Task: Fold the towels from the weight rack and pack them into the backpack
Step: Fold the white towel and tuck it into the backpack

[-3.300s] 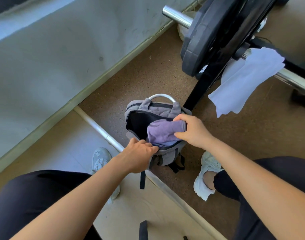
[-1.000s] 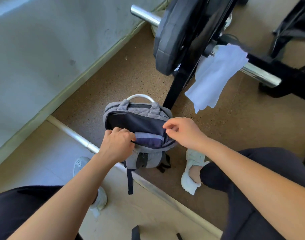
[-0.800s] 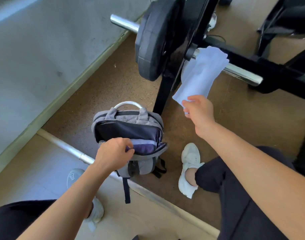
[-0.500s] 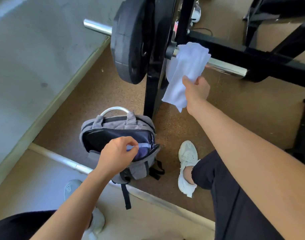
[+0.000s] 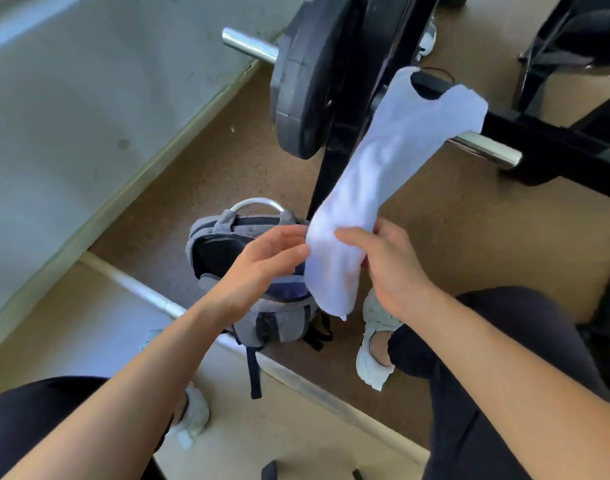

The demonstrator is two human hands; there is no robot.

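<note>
A white towel [image 5: 393, 161] stretches in the air from the weight rack's bar [image 5: 483, 152] down toward me. My right hand [image 5: 390, 265] grips its lower part, thumb over the front. My left hand [image 5: 262, 265] touches the towel's left edge with straight fingers. Below both hands the grey backpack [image 5: 279, 323] stands open on the floor, a purple towel [image 5: 289, 289] partly visible inside it, mostly hidden by my left hand and the white towel.
A black weight plate [image 5: 303, 88] hangs on the rack's upright [image 5: 345, 150] just behind the backpack. A metal pipe [image 5: 151, 299] runs diagonally along the floor edge. My white shoes [image 5: 376, 341] flank the bag. A grey wall rises at the left.
My right hand took the white towel off the rack bar and pulled it down toward me. My left hand let go of the backpack's opening and rose to the towel's edge.
</note>
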